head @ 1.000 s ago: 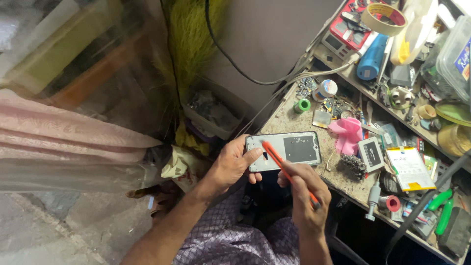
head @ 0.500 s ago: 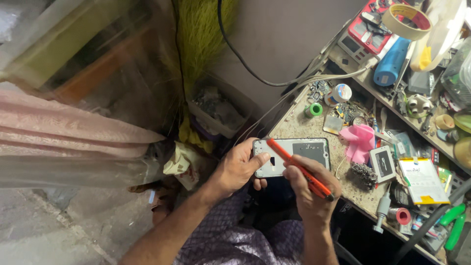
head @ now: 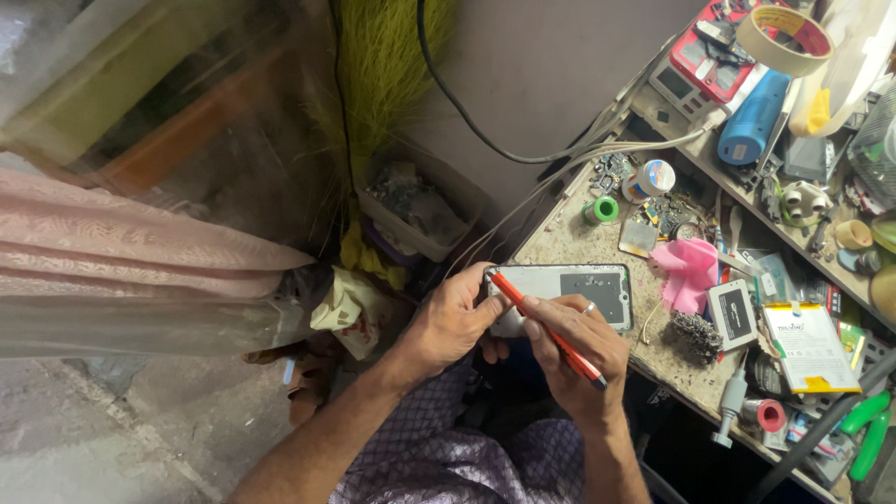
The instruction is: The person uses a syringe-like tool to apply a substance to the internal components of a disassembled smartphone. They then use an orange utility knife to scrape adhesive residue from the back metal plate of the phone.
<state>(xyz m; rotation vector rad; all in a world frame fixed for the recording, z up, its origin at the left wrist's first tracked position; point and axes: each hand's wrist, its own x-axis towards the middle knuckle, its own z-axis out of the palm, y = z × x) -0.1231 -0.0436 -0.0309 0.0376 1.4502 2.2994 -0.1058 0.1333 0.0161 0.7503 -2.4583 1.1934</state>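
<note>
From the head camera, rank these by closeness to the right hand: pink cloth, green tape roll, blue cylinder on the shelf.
From the right hand:
1. Pink cloth, just beyond on the bench.
2. Green tape roll, farther up the bench.
3. Blue cylinder, on the back shelf.

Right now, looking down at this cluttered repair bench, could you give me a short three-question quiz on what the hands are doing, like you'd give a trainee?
1. True or false: the left hand steadies the opened phone at the workbench edge.
2. What does the right hand hold? A) pink cloth B) red-orange screwdriver C) tape roll
3. Fill in: the screwdriver tip points at the phone's ____ end, near the left thumb.

Key:
1. True.
2. B; the pink cloth lies on the bench and the tape roll sits on the shelf.
3. Left.
</note>
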